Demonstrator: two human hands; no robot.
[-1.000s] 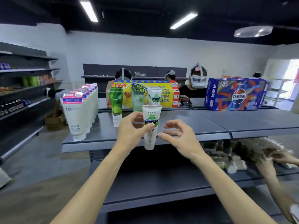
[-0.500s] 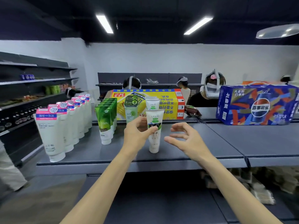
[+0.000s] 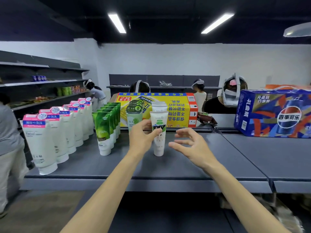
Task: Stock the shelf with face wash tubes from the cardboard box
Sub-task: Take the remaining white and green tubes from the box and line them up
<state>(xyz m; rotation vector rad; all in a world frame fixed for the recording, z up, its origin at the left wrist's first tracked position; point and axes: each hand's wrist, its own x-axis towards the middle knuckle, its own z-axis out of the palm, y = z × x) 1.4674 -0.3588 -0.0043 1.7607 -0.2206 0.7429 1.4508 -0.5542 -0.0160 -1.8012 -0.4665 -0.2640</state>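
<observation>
Left hand (image 3: 143, 137) pinches the white tube (image 3: 158, 133), upright on the shelf (image 3: 185, 167). Right hand (image 3: 191, 145) hovers just right of it, fingers spread, empty. Vs 0.5 s ago: grip unchanged.

One view only, head-worn and wide-angle, looking forward and slightly down across the grey shelf (image 3: 193, 167). It sits close: both forearms reach in from the bottom edge, left hand (image 3: 143, 137) and right hand (image 3: 193, 147) near centre frame. Beyond the hands the view runs to the white back wall (image 3: 185, 61), and ceiling lights (image 3: 117, 22) curve overhead.
</observation>
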